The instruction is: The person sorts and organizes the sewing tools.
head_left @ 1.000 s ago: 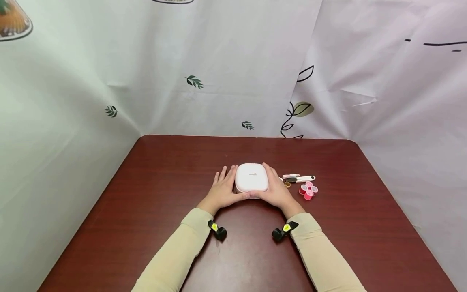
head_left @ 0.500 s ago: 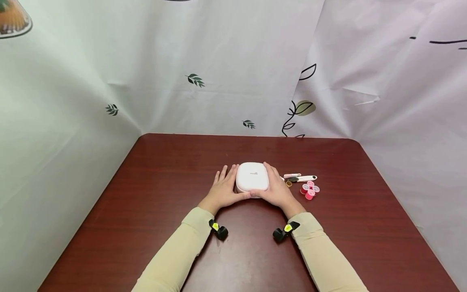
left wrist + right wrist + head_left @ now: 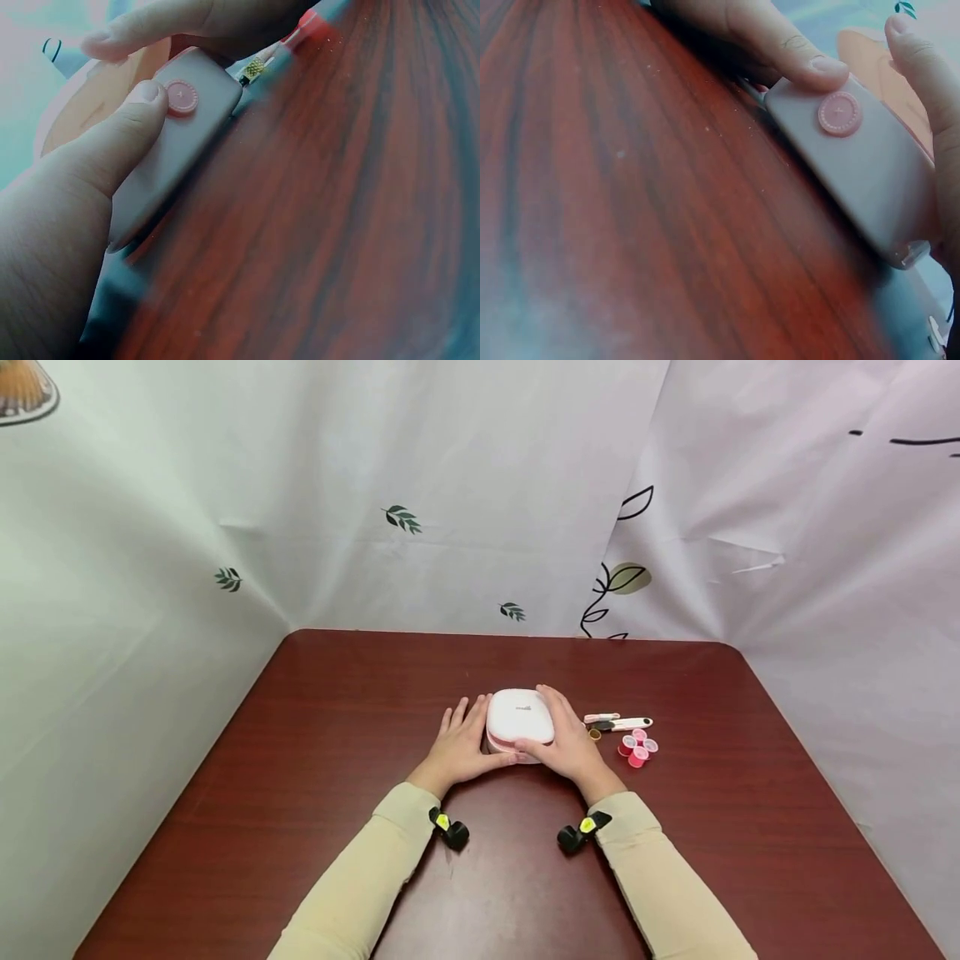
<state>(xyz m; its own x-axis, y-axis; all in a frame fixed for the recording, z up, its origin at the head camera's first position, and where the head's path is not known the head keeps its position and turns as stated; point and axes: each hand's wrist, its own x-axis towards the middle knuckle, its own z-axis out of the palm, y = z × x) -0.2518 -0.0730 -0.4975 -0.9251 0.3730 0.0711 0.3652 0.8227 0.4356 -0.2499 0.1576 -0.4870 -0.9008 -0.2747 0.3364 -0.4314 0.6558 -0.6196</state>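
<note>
A small white box with rounded corners sits on the table, a pink button-shaped disc on its front. Its lid is raised a little at the front, and a peach-coloured inner side shows in the wrist views. My left hand grips the box's left side, the thumb on the front beside the disc. With my right hand I hold the lid at its right side, thumb at the front edge. The box's contents are hidden.
To the right lie several pink and red thread spools, a white-handled tool with a dark end, a slim pink-and-white item and a small gold ring-like piece. The brown table meets a white printed curtain behind.
The lid has come up slightly at the front, along with my right hand and its thumb. My left hand stays on the box. The head view has tilted a little.
</note>
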